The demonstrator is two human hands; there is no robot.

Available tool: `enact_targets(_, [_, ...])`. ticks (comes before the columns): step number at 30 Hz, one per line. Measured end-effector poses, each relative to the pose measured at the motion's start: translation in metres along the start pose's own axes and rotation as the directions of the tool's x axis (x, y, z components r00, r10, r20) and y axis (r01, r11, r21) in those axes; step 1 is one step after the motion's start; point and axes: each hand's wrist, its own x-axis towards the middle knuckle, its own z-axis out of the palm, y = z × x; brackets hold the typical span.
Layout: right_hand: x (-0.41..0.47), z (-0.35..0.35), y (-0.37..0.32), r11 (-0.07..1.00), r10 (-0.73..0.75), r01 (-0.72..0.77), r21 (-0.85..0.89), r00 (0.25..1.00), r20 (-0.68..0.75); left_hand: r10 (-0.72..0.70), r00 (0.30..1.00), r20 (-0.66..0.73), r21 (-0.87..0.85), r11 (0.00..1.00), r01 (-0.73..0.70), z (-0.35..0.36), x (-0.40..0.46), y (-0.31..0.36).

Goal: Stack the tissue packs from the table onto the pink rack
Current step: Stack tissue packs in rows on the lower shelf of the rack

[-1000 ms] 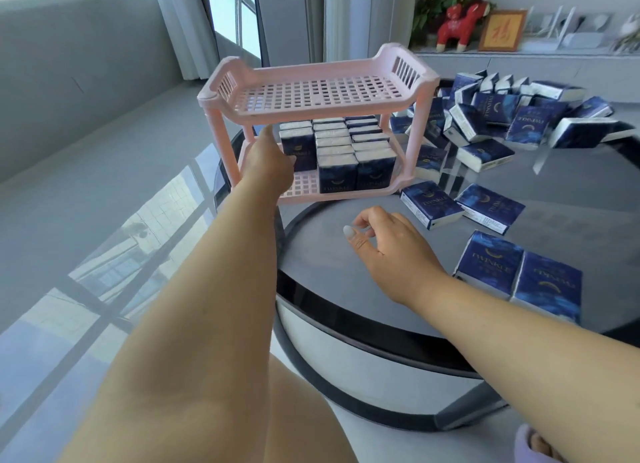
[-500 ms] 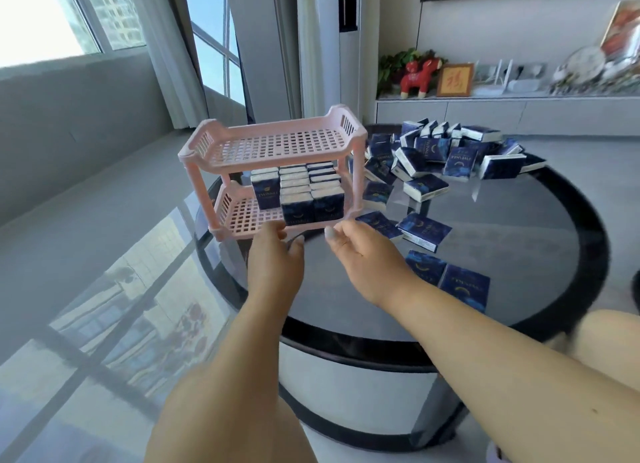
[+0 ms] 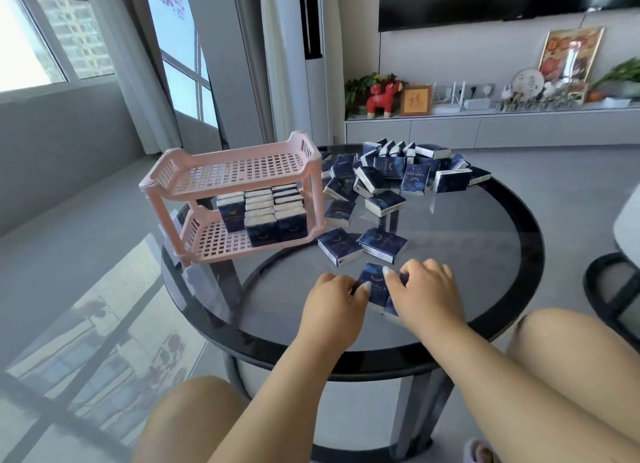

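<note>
The pink two-tier rack (image 3: 162, 182) stands at the left of the round glass table (image 3: 485, 254). Its lower shelf holds several dark blue tissue packs (image 3: 263, 227) standing upright, and its top shelf is bare. At the table's near edge lie two blue packs side by side. My left hand (image 3: 334, 299) pinches the left edge of the nearer-left tissue pack (image 3: 375, 286), thumb on top. My right hand (image 3: 426, 289) curls over the second pack (image 3: 391, 310), which is mostly hidden, with its thumb on the first pack.
Two loose packs (image 3: 341, 247) (image 3: 381, 244) lie just beyond my hands, and a big pile of packs (image 3: 391, 175) covers the table's far side. A dark-framed seat (image 3: 609, 289) stands at the right. My knees sit under the near rim.
Both hands have drawn back from the rack's lower shelf to the two packs at the table's near edge. The camera has pulled back and up.
</note>
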Motion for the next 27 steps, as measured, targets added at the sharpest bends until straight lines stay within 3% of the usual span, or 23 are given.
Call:
enact_targets(3, [0.000, 0.003, -0.010, 0.998, -0.047, 0.048, 0.027, 0.999, -0.011, -0.037, 0.999, -0.013, -0.048, 0.998, 0.036, -0.003, 0.001, 0.000])
enact_targets(6, [0.002, 0.006, -0.018, 0.995, -0.081, 0.084, 0.045, 0.995, -0.058, -0.099, 0.995, 0.007, -0.244, 0.965, 0.098, -0.011, 0.006, -0.009])
enact_targets(11, [0.005, 0.007, -0.027, 0.974, -0.086, 0.099, 0.204, 0.994, -0.072, -0.174, 0.977, 0.125, -0.631, 0.746, 0.214, -0.021, 0.013, -0.025])
enact_targets(16, [0.020, 0.001, -0.024, 0.873, 0.033, -0.062, 0.484, 0.997, 0.068, -0.159, 0.978, 0.131, -0.800, 0.566, 0.200, -0.032, 0.012, -0.032])
enact_targets(18, [0.025, -0.001, -0.023, 0.743, 0.073, -0.180, 0.644, 0.979, 0.189, -0.184, 0.974, 0.131, -0.834, 0.510, 0.208, -0.033, 0.013, -0.034])
enact_targets(21, [0.027, 0.000, -0.023, 0.420, 0.075, -0.385, 0.822, 0.917, 0.392, -0.173, 0.978, 0.118, -0.848, 0.495, 0.190, -0.034, 0.013, -0.034])
enact_targets(24, [0.023, 0.003, -0.024, 0.155, 0.027, -0.407, 0.900, 0.912, 0.408, -0.185, 0.978, 0.095, -0.860, 0.480, 0.174, -0.033, 0.013, -0.034])
enact_targets(27, [0.021, 0.002, -0.021, -0.031, 0.022, -0.400, 0.916, 0.916, 0.401, -0.236, 0.969, 0.074, -0.885, 0.432, 0.173, -0.032, 0.014, -0.034])
